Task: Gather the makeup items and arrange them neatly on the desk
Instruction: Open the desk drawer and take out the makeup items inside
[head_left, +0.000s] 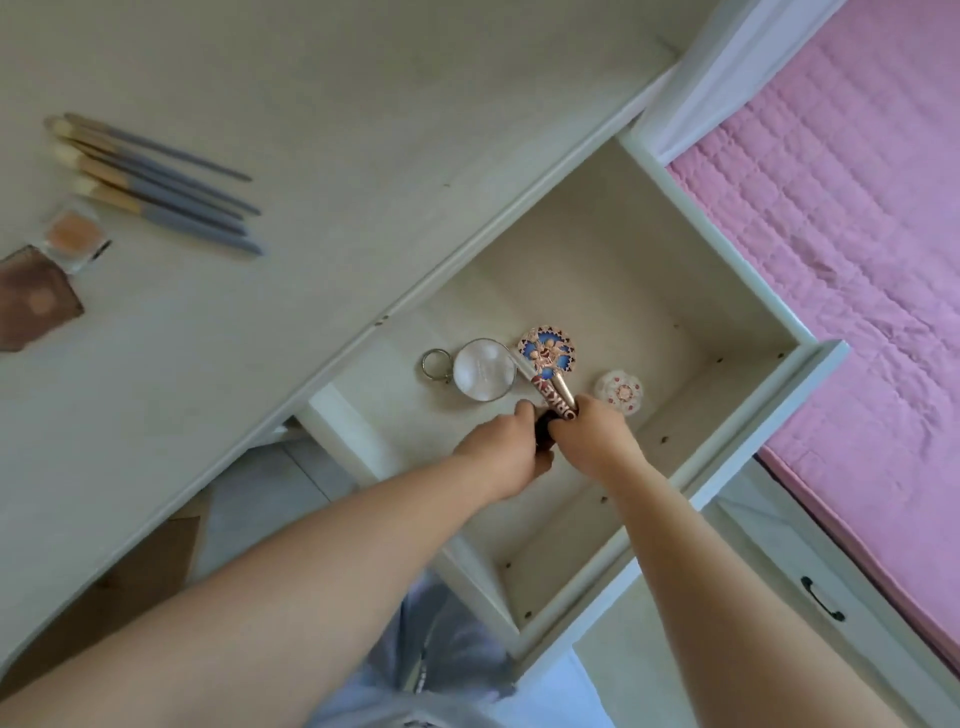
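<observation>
My left hand (506, 452) and right hand (597, 431) both clasp the lettered makeup tubes (555, 397) inside the open drawer (727, 322), bunching them for a single lift to the desk (311, 156).

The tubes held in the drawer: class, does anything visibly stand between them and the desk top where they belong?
Nothing visible does. Both hands grip the tubes inside the open drawer, which has no cover. The desk top near the brushes shows bare surface.
</observation>
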